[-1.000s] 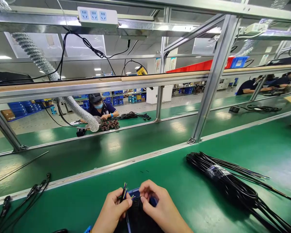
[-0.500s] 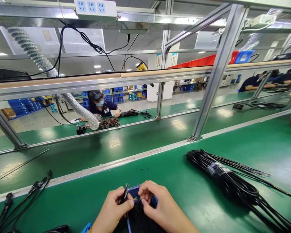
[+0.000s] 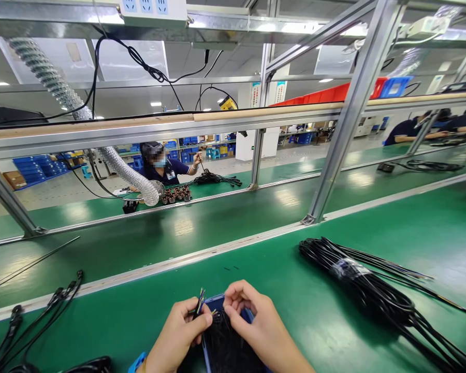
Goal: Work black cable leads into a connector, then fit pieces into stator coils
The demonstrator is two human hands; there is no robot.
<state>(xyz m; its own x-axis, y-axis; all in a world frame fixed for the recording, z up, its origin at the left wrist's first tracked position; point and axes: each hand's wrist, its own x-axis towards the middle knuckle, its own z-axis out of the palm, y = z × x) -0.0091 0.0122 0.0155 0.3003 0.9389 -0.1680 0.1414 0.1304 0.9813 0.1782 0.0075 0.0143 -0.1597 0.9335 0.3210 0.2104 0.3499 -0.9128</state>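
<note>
My left hand (image 3: 178, 334) is closed around a black cable end (image 3: 199, 304) whose thin coloured wires fan out above my thumb. My right hand (image 3: 252, 326) pinches one of those fine wire tips between thumb and forefinger. Both hands hover over a small blue tray (image 3: 218, 302) filled with dark parts, right at the near edge of the green bench (image 3: 287, 290).
A big bundle of black cables (image 3: 373, 295) lies to the right. More black leads with plugs (image 3: 42, 316) trail at the left. A metal frame post (image 3: 345, 114) rises behind. Beyond the conveyor (image 3: 217, 228), a seated person (image 3: 163, 166) works opposite; others sit far right.
My hands have shifted slightly up and my right fingers have regripped a wire tip. The person opposite has raised a hand with a cable. The view has tilted a little downward.
</note>
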